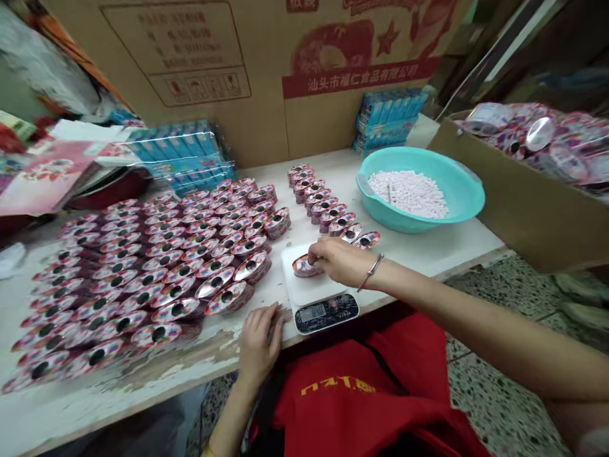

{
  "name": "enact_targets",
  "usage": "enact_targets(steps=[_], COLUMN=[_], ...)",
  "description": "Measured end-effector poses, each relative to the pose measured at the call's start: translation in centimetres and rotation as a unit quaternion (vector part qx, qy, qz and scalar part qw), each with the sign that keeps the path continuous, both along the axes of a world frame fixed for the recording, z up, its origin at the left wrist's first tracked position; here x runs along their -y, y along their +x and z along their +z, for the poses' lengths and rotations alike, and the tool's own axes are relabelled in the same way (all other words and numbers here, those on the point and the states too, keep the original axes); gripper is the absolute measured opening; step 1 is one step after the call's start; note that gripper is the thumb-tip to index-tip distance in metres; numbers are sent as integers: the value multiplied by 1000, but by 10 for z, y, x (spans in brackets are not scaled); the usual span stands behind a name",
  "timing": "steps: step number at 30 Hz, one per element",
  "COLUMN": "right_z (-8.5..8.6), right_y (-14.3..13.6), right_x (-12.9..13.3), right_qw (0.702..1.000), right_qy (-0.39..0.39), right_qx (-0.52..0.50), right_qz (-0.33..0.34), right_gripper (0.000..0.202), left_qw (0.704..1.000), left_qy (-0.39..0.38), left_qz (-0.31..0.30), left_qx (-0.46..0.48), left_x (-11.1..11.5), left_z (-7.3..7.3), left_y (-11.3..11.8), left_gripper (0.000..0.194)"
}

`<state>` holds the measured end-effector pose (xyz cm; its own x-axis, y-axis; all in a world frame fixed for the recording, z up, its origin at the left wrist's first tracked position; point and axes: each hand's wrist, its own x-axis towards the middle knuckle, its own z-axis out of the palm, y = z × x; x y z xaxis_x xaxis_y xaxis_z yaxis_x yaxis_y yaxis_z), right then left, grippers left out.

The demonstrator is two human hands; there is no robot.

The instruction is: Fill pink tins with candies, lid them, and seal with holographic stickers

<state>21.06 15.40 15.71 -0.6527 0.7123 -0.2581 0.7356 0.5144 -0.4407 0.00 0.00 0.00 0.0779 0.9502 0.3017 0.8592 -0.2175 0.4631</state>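
My right forearm (451, 311) reaches in from the side and across in front of me, the wrist (380, 273) nearly in line with it. My right hand (343, 261) points leftward, back upward, fingers bent and drawn together at the tips. My left forearm (233, 412) slants forward, and my left hand (259, 339) rests palm down, fingers loosely curved, thumb set apart from them

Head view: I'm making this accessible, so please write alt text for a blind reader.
A person's right hand touches an oval, red patterned container on a white digital scale; the left hand rests at the front edge of the white table. Rows of similar containers stand to the left, a round turquoise plastic bowl of white pellets to the right.
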Motion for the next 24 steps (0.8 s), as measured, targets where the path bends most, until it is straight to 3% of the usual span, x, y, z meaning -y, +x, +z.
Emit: enact_targets(steps=[8,14,18,24], right_z=[-5,-5,2,-4], right_y=[-4,3,42,139], right_x=[-2,-11,-34,-77], right_qw=[998,988,963,892], right_qy=[24,65,148,272], right_qx=[-41,-131,-195,-144], right_qz=[-29,-56,-113,-331], right_gripper=[30,21,14,21], left_qw=[1000,999,999,993], left_qy=[14,20,28,69], left_qz=[6,8,4,-70], left_qx=[10,35,41,68], left_x=[0,-1,1,-1], left_z=[-1,-2,2,18], left_y=[3,1,4,30], left_gripper=[30,33,37,38])
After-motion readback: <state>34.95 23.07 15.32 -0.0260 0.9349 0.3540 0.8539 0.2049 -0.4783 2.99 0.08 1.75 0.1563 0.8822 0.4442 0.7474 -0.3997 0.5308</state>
